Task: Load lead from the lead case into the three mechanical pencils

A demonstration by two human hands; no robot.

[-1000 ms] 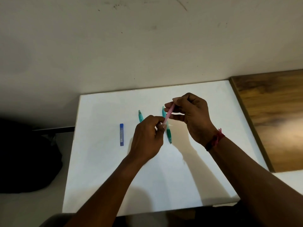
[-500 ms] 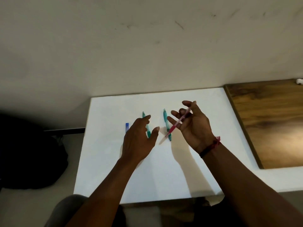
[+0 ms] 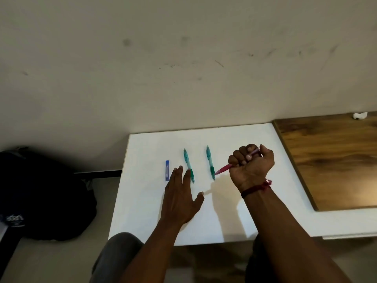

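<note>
The right hand (image 3: 252, 164) is fisted round the pink pencil (image 3: 224, 168), well right of the lead case (image 3: 167, 170). The left hand (image 3: 179, 198), spread flat, sits just beside the case, perhaps touching a teal pencil (image 3: 187, 160).

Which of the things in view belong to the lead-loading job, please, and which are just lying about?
For the job:
blue lead case
first green pencil, beside the case
second green pencil
pink pencil, gripped in the right hand
left hand, fingers straight, near the case

Just lying about:
dark bag on the floor
wooden board
white scrap on the board
</note>
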